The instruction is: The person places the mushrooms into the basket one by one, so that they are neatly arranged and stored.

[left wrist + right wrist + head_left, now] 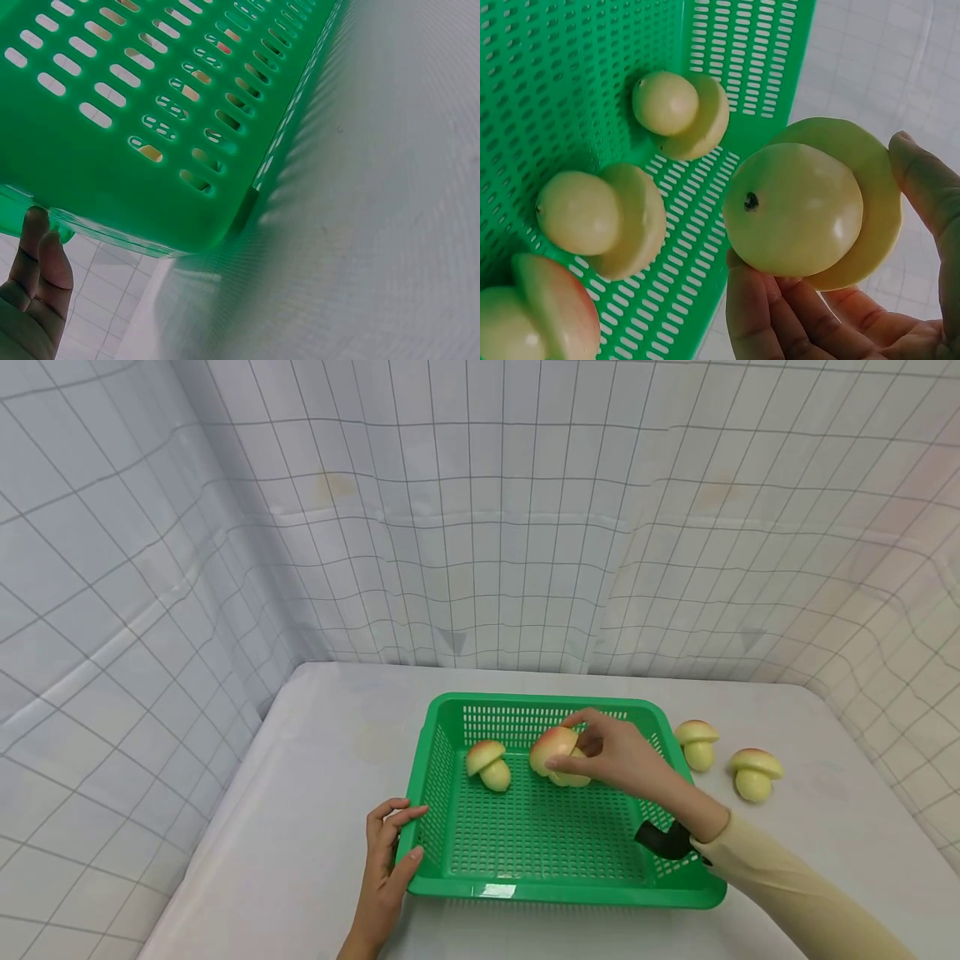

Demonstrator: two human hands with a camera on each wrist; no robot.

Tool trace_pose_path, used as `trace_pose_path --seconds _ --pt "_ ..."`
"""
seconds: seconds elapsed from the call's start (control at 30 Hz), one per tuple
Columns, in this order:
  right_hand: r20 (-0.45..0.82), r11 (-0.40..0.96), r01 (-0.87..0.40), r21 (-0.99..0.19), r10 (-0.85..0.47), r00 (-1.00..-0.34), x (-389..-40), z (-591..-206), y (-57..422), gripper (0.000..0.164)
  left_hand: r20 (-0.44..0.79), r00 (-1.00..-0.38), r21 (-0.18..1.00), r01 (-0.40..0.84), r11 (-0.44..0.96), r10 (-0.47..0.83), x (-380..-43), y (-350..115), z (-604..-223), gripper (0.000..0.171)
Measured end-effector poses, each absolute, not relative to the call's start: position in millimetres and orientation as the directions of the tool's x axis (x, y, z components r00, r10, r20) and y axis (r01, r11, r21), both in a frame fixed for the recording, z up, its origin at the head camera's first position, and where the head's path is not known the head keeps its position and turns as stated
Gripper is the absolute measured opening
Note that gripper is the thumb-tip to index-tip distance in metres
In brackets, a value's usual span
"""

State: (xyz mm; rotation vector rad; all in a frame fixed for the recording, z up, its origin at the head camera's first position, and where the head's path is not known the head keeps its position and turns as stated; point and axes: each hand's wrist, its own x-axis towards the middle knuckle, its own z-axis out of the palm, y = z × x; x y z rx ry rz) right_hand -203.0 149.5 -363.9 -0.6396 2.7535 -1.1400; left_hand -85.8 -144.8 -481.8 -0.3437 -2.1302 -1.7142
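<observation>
Evidently, the right hand (617, 758) held a glossy mushroom (799, 210) over the green plastic basket (562, 892), pinching it: the thumb pressed one edge of the cap while other fingertips supported the opposite side, beside the rounded stem. Judging by its smooth shine, it would probably be light, fairly stiff and a little slippery; the broad cap rim seemed the surest place to take hold, whereas the bulbous stem might roll out of a loose pinch. Hard squeezing could perhaps mark the skin.

Left of those fingers, a tilted mushroom (488, 765) lay on the slotted floor; the right wrist view showed three in the basket beyond the fingertips, leaving little spare room along that wall. Toward the body from the fingers, the floor offered open space as far as the near rim. The right wall ran beneath the forearm, an edge to clear in any sideways move; past it, an inner mushroom (697, 747) and an outer mushroom (754, 775) sat on the white table (337, 760). The left hand (384, 872) held the left rim, fingers bent, thumb tip at the edge.
</observation>
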Motion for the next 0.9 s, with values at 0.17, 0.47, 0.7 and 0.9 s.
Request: trace_pose_path --seconds 0.17,0.47,0.7,0.9 --pt "0.058 0.609 -0.364 -0.705 -0.461 -0.885 -205 -369 140 0.060 0.450 -0.892 0.875 0.428 0.227 -0.050 -86 -144 -482 0.040" --pt "0.036 0.578 -0.398 -0.712 -0.535 -0.844 -206 -375 124 0.054 0.410 -0.912 0.890 0.391 0.233 -0.035 -86 -147 -482 0.040" --pt "-0.001 0.556 -0.389 -0.735 -0.575 -0.818 -208 -380 113 0.051 0.448 -0.893 0.875 0.428 0.227 -0.044 -86 -145 -482 0.040" --pt "-0.036 0.550 -0.387 -0.740 -0.607 -0.794 -210 -387 103 0.050 0.443 -0.895 0.877 0.421 0.231 -0.050 -86 -145 -481 0.039"
